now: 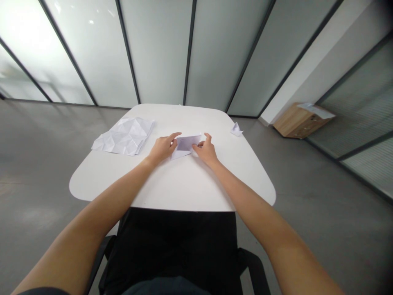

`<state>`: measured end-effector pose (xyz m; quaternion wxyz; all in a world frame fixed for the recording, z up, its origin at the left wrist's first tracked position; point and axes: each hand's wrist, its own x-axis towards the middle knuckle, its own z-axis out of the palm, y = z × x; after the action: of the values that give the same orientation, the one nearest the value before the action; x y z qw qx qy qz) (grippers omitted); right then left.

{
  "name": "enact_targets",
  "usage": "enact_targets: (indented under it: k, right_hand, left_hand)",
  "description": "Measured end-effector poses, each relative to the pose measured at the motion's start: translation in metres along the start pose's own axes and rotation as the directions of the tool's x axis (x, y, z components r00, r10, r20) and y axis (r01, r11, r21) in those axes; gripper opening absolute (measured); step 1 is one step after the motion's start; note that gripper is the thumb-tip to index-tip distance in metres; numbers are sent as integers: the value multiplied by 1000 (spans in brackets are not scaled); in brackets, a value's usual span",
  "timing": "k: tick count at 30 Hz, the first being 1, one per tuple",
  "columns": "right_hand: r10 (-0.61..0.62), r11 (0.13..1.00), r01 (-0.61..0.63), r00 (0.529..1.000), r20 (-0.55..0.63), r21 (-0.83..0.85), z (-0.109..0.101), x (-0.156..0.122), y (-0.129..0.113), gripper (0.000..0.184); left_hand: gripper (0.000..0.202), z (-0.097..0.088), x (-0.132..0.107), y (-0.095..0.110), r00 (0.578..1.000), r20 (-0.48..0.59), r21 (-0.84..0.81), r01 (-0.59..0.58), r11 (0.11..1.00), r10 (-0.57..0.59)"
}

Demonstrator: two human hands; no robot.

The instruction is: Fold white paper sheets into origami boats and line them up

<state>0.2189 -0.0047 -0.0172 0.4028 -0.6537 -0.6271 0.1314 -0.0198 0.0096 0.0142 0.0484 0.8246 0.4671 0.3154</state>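
Observation:
A partly folded sheet of white paper (pixel 188 143) is held between my two hands over the middle of the table. One flap of it stands up in shade, and a lower layer slants out toward me at the left. My left hand (pixel 164 147) grips the paper's left edge with thumb and fingers. At the right edge, my right hand (pixel 206 149) pinches the paper, its thumb on the near face and its index finger raised behind.
Creased white sheets (pixel 125 136) lie on the left of the white table (pixel 184 184). A small folded paper piece (pixel 236 130) sits near the right edge. On the floor beyond stands a wooden cabinet (pixel 294 121). Frosted glass panels (pixel 159 49) rise behind the table.

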Motion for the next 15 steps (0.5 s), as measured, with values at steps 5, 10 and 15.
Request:
enact_targets:
  k: [5, 10, 15]
  right_hand:
    - [-71, 986, 79, 995, 65, -148, -1, -3, -4, 65]
    - [-117, 967, 141, 986, 123, -214, -6, -3, -7, 27]
    - [-186, 981, 188, 981, 58, -48, -10, -4, -7, 27]
  left_hand:
    - [43, 0, 0, -1, 1000, 1, -50, 20, 999, -20]
    - [38, 2, 2, -6, 998, 34, -103, 60, 993, -57]
    - [35, 4, 3, -15, 996, 50, -103, 73, 992, -68]
